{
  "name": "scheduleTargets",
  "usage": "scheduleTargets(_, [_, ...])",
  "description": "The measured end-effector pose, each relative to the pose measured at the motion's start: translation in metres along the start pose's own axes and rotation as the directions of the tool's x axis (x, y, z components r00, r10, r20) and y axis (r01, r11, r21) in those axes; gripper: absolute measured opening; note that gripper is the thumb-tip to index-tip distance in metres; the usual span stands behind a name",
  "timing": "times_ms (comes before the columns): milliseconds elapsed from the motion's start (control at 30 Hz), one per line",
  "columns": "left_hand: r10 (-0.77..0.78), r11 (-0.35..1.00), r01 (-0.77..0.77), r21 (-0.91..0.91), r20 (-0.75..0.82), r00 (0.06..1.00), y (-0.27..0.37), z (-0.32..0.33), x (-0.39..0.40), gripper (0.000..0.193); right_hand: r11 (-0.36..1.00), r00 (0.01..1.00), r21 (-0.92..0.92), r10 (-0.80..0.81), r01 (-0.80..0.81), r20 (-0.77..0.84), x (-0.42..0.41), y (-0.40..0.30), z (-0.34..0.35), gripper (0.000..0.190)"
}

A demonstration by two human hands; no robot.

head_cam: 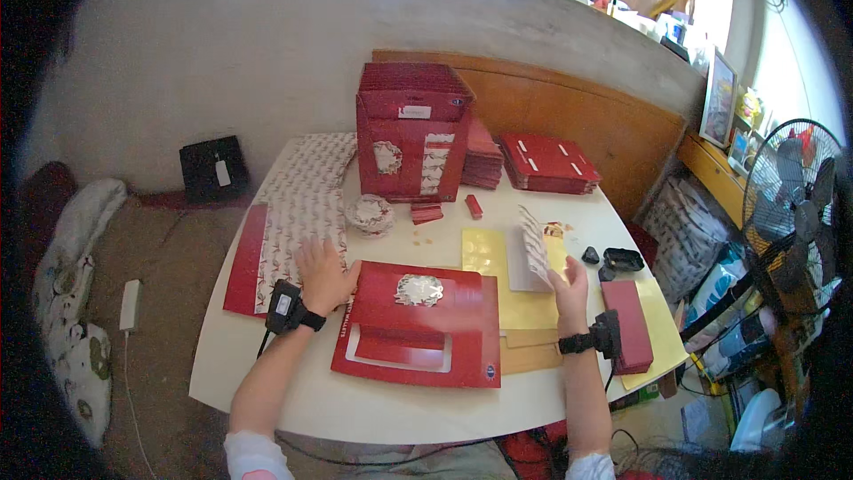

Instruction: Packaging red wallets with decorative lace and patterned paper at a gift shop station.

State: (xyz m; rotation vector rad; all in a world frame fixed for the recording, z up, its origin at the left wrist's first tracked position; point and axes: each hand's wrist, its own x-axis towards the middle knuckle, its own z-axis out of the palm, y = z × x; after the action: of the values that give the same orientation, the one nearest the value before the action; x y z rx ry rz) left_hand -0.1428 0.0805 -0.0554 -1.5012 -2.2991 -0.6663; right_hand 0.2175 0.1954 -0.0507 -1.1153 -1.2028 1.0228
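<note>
My left hand lies palm down with fingers apart on a white patterned sheet, its thumb at the left edge of a red printed card folder. That folder has a white decorated label and a window-like cutout showing red card. A patterned paper strip stands tilted in my right hand, pinched between thumb and fingers. Below it are a pale sheet and a glossy yellow backing sheet. Both wrists wear black strapped devices.
A tall red card box and red card stacks stand at the back. Round decorated labels are piled near the box. Red cards lie on yellow paper at right, by a small black case. A fan stands beyond.
</note>
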Motion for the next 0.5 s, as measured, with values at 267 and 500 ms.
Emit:
scheduleTargets(267, [-0.093,0.994,0.089,0.069,0.050,0.994,-0.011,0.014,0.016,0.041,0.969,0.989,-0.201,-0.141,0.146,0.039,-0.002,0.000,0.003,0.048])
scheduleTargets(500, [-0.037,0.997,0.034,-0.076,-0.035,0.999,0.001,-0.033,0.027,0.015,0.977,0.991,-0.167,-0.128,0.132,0.040,-0.010,-0.011,0.007,0.049])
